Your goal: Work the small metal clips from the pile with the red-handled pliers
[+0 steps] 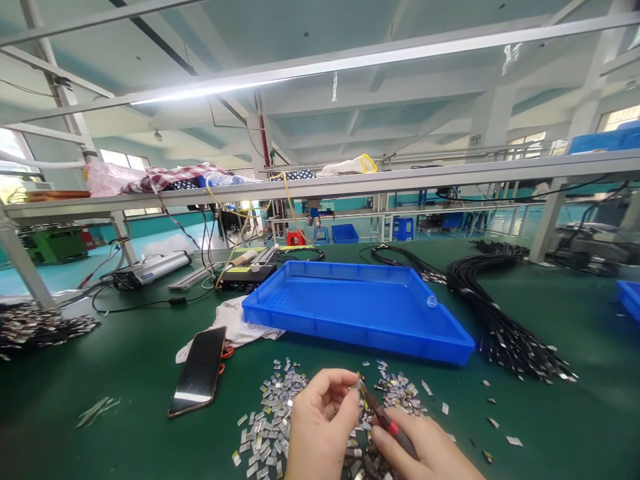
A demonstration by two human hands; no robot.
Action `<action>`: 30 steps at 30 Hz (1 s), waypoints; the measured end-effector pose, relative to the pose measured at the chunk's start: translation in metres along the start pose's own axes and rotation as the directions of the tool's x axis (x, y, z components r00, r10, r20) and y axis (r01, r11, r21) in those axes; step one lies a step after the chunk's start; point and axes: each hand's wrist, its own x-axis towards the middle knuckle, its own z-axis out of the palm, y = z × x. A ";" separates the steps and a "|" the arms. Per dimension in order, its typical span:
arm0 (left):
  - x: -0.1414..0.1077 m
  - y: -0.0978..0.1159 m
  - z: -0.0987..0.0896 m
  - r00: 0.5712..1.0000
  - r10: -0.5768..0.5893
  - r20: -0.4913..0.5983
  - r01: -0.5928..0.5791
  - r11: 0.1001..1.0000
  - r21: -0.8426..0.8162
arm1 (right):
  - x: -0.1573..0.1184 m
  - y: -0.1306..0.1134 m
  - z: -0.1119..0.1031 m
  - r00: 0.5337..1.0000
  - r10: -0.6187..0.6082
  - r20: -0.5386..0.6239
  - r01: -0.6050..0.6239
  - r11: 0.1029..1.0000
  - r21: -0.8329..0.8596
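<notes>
My left hand (323, 420) is closed, thumb and index finger pinching a small metal piece (358, 384). Wrapped round the dark and red handles of a pair of pliers (387, 421), my right hand (425, 443) is closed too. The tips of the pliers meet the small piece at my left fingertips. Many small silvery pieces (270, 427) lie scattered on the green table under and around both hands. Behind the hands stands a blue tray (350, 337) with nothing seen in it.
A phone (199, 370) and a white cloth (235, 320) lie left of the tray. Bundled black cables (480, 307) are at the right, more cable ends (40, 327) at the far left. A metal shelf (425, 175) spans the table's back.
</notes>
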 end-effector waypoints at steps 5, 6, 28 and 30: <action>0.000 -0.001 0.001 1.000 0.005 0.001 -0.005 0.999 0.035 | 0.000 0.002 0.001 0.999 -0.008 -0.054 0.009 1.000 0.022; 0.000 -0.002 0.002 1.000 0.004 0.007 -0.004 0.999 0.040 | 0.000 0.003 0.002 0.997 -0.015 -0.071 0.017 0.999 0.028; 0.001 -0.004 0.001 0.999 -0.040 0.033 0.038 0.998 0.054 | 0.000 0.000 -0.001 1.000 -0.022 0.000 0.022 1.000 0.004; 0.001 -0.004 0.000 0.998 -0.042 0.039 0.041 0.998 0.048 | 0.000 0.001 -0.002 1.000 -0.021 0.022 0.020 1.000 0.014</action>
